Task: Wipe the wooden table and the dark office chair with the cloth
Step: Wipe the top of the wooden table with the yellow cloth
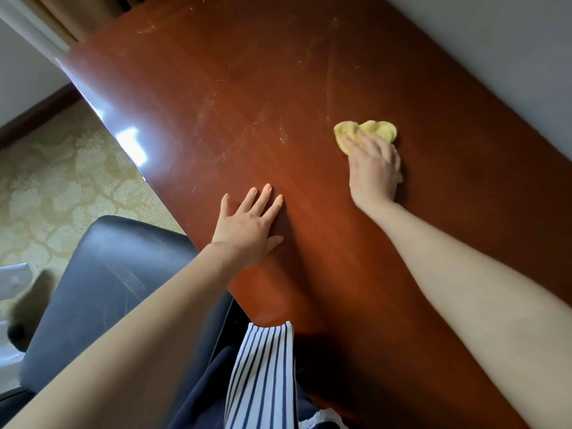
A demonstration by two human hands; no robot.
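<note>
Since the dark office chair [102,274] sits at the left, close against the desk [247,88] edge, its smooth padded seat should wipe easily without being gripped, though it may roll or turn under pressure. The left hand [247,224] lies flat on the wood, fingers spread and holding nothing. Further right, the yellow cloth [371,131], soft, light and bunched, rests on the desk under the right hand [374,168], whose fingers bend over it; it is best held wadded under the palm. The wall [510,57] bounds the sweep at the right
</note>
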